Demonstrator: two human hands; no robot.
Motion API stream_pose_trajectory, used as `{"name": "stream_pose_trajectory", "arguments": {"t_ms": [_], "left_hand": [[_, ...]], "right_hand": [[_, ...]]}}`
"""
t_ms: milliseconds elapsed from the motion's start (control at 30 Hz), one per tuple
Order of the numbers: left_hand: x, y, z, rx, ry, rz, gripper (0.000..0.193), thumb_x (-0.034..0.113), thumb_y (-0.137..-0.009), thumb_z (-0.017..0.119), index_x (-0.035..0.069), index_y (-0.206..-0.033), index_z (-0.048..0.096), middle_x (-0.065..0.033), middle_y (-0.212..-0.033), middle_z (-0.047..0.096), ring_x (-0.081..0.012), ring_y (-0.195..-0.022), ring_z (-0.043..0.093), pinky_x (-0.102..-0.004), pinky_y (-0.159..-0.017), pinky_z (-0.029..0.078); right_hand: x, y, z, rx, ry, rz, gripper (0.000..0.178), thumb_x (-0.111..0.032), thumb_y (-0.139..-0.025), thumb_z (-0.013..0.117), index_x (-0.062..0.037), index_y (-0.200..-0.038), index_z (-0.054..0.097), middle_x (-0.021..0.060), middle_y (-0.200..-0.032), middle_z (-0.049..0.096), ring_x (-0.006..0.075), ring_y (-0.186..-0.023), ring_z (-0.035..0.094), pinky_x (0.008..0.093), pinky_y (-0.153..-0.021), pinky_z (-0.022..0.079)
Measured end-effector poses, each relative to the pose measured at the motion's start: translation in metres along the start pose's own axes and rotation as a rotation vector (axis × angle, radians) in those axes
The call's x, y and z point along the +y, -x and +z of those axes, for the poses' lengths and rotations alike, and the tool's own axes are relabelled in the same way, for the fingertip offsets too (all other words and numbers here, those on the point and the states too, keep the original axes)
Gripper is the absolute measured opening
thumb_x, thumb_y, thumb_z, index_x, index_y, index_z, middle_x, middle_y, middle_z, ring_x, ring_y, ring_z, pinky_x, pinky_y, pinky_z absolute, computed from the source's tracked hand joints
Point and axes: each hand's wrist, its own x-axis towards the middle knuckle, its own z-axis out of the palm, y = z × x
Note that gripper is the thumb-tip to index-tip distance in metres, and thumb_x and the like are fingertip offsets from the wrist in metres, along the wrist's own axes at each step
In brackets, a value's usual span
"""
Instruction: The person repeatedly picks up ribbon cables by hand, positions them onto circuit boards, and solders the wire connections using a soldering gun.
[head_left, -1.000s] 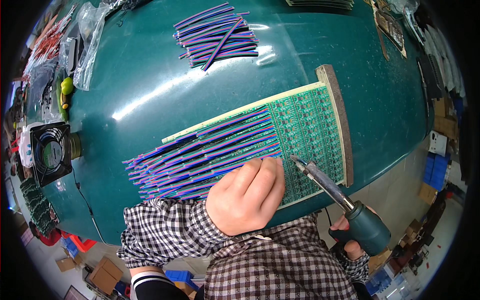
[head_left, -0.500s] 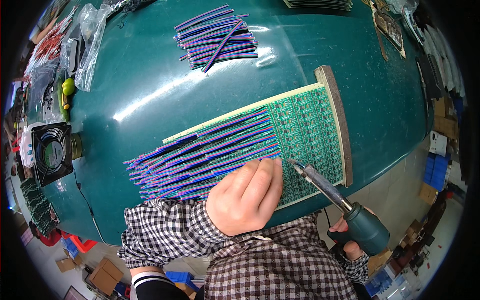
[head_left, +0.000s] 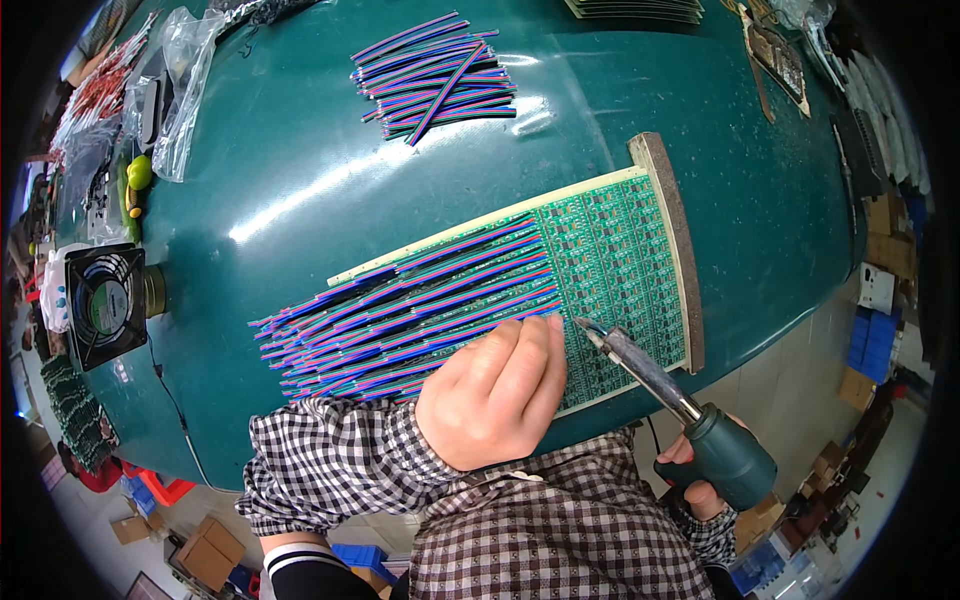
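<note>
The green circuit board panel (head_left: 625,240) lies tilted on the table, with rows of small parts. Multicoloured flat ribbon wires (head_left: 440,290) cover its left part, their right ends lined up along the board. My left hand (head_left: 495,390) is closed over the front rows, fingertips pinching a ribbon wire at its right end; the fingers mostly hide it. In my right hand (head_left: 703,495) is a soldering iron (head_left: 735,460) with a dark green handle. Its tip points up and left, just right of my left fingertips, at or slightly above the board; contact cannot be made out.
A brown bar (head_left: 672,255) borders the panel's right end. Loose ribbon wires (head_left: 435,80) are piled at the back. A small black fan (head_left: 104,305) stands at the left edge, near plastic bags (head_left: 180,90). More stacked boards (head_left: 640,8) lie at the far edge.
</note>
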Motion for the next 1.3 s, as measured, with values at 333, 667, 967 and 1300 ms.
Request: {"name": "stream_pose_trajectory", "arguments": {"t_ms": [333, 667, 967, 1300], "left_hand": [[0.0, 0.0, 0.0, -0.012, -0.03, 0.016, 0.026, 0.006, -0.076, 0.074, -0.004, -0.1, 0.074, -0.01, -0.098, 0.066, -0.0201, -0.089, 0.067, -0.027, -0.073, 0.057], [0.003, 0.003, 0.0, 0.017, -0.005, 0.01, 0.032, 0.004, -0.072, 0.073, -0.005, -0.102, 0.077, -0.0104, -0.098, 0.068, -0.0201, -0.082, 0.07, -0.027, -0.061, 0.054], [-0.001, -0.003, 0.002, 0.003, 0.006, 0.002, 0.035, 0.004, -0.071, 0.071, -0.006, -0.104, 0.076, -0.0115, -0.098, 0.067, -0.0204, -0.081, 0.069, -0.0285, -0.064, 0.056], [-0.014, -0.009, -0.044, -0.036, 0.298, -0.093, 0.043, 0.01, -0.083, 0.063, -0.003, -0.124, 0.066, -0.0164, -0.119, 0.065, -0.0313, -0.106, 0.066, -0.0387, -0.09, 0.057]], "right_hand": [[-0.002, -0.005, -0.002, -0.06, 0.007, -0.017, 0.057, -0.065, -0.076, 0.084, -0.0102, -0.09, 0.079, 0.0023, -0.083, 0.076, 0.0211, -0.072, 0.069, 0.0337, -0.065, 0.055], [0.003, 0.003, 0.0, -0.028, 0.001, -0.011, 0.06, -0.069, -0.076, 0.082, -0.01, -0.087, 0.079, 0.0016, -0.081, 0.075, 0.0207, -0.07, 0.069, 0.0335, -0.064, 0.054], [0.023, 0.007, -0.012, -0.077, -0.139, 0.081, 0.073, -0.066, -0.074, 0.085, 0.0022, -0.098, 0.075, 0.0049, -0.077, 0.072, 0.0197, -0.07, 0.07, 0.0341, -0.065, 0.057], [0.079, -0.122, -0.039, 0.02, -1.262, -0.015, 0.07, -0.07, -0.102, 0.045, -0.0028, -0.118, 0.053, 0.0018, -0.072, 0.051, 0.0145, -0.06, 0.048, 0.0309, -0.041, 0.049]]}}
